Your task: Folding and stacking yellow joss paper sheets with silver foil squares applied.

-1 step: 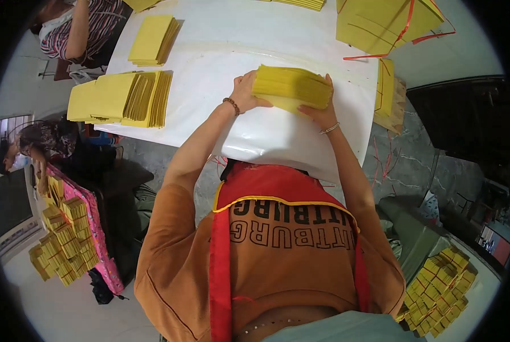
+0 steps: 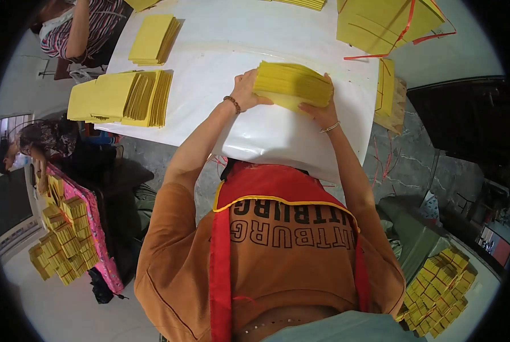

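On the white-covered table (image 2: 209,74) in front of me, a thick stack of yellow paper envelopes (image 2: 294,80) stands on edge, its layered edges facing up. My left hand (image 2: 247,91) is closed against the stack's left end, thumb stretched along the near side. At the other end my right hand (image 2: 324,107) grips it, with the thumb on the near face and fingers behind. The undersides of both hands' fingers are partly hidden by the paper. A paler yellow strip shows below the stack, between my thumbs.
Fanned yellow stacks (image 2: 118,98) lie at the table's left, with a smaller stack (image 2: 152,39) beyond. Red-strapped yellow bundles (image 2: 380,25) stand far right. Tied bundles (image 2: 67,239) are heaped lower left, others (image 2: 437,290) lower right. Two people (image 2: 89,28) sit at the left.
The stack's top edge has tipped slightly up and away from me. Both hands keep hold of its ends in nearly the same place.
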Demonstrator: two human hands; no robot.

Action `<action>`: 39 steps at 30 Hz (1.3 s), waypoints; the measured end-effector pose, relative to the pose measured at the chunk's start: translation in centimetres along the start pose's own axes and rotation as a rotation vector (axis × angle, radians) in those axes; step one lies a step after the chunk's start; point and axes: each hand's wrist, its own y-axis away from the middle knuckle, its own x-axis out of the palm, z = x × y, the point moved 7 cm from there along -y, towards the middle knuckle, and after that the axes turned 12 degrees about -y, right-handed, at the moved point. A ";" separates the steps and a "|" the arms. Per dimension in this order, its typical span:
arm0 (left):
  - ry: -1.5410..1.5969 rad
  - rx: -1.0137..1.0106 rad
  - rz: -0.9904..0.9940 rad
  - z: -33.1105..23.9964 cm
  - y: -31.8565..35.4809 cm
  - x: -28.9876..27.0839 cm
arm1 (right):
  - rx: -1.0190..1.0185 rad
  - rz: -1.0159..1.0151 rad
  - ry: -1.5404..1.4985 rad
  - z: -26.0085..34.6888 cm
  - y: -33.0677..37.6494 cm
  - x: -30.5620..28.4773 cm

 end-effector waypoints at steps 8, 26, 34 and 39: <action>1.177 0.121 -0.275 -3.8 1.3 -3.1 | 0.268 -0.179 -0.717 -0.4 2.3 -1.3; 0.604 0.163 -0.162 -5.7 0.9 -0.3 | 0.283 0.166 -0.038 1.9 0.5 1.1; 0.469 0.187 -0.125 -6.1 1.5 -0.1 | 0.100 0.158 0.057 1.7 1.9 0.7; 0.556 0.005 -0.020 -3.8 0.7 3.3 | 0.247 0.135 0.008 0.5 1.6 1.1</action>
